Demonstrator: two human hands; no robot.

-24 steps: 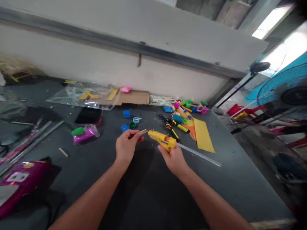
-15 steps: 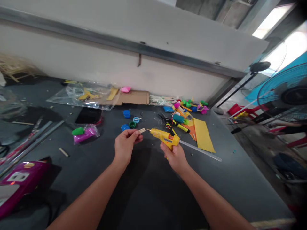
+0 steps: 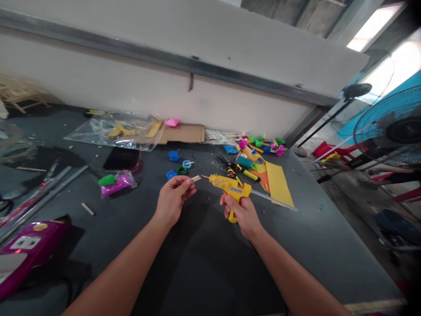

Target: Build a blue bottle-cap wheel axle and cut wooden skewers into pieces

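Yellow hot glue gun (image 3: 231,188) is clenched in the right hand (image 3: 241,216), its fingers (image 3: 245,206) wrapped round the grip, above the grey tabletop (image 3: 315,228). A long clear glue stick (image 3: 272,202) trails from the rear. A short wooden stick (image 3: 196,178) is pinched by the left hand (image 3: 173,204), its fingers (image 3: 186,186) holding only one end, the other end lying just beside the nozzle (image 3: 204,177). Burnt fingertips are judged the main risk if hot glue runs along the wood. A loosened pinch could let the wooden stick drop.
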